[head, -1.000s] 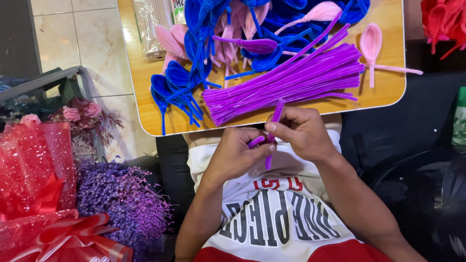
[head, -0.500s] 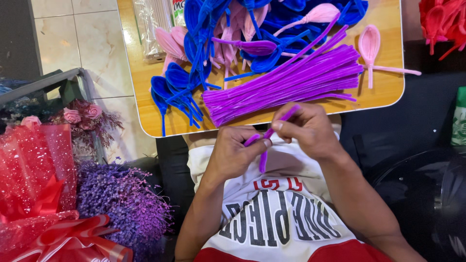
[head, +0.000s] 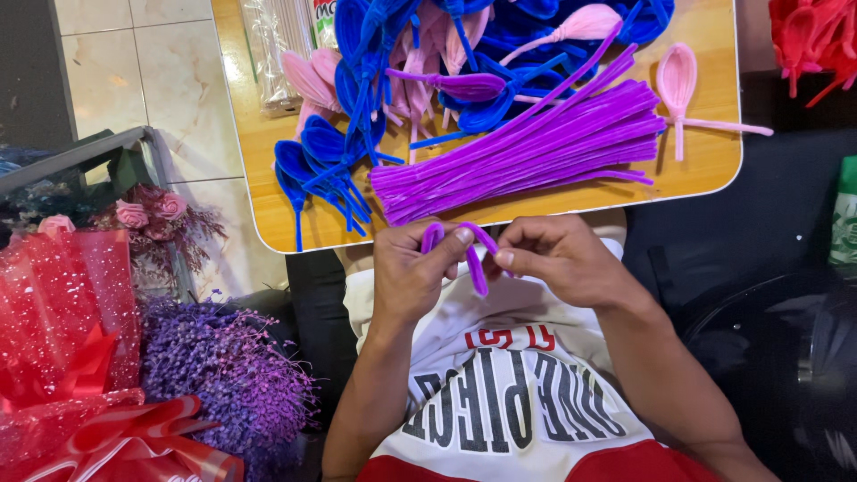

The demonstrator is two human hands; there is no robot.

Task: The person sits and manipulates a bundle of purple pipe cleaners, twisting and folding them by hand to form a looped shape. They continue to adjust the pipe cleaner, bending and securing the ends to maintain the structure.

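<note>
Purple pipe cleaner (head: pixel 475 259) between both hands

The bent pipe cleaner (head: pixel 475 254) is purple, like the bundle of stems (head: pixel 527 152) at twelve o'clock. Blue loops (head: pixel 326 165) lie at eleven on the tan wooden tray (head: pixel 705 165), a pink loop (head: pixel 676 76) at one.

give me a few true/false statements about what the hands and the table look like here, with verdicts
1. Both hands, the left hand and the right hand, hold one purple pipe cleaner. True.
2. The pipe cleaner is straight. False: it is bent into a loop.
3. A bundle of purple pipe cleaners lies on the wooden table. True.
4. The looped shapes at the table's left are green. False: they are blue.
</note>
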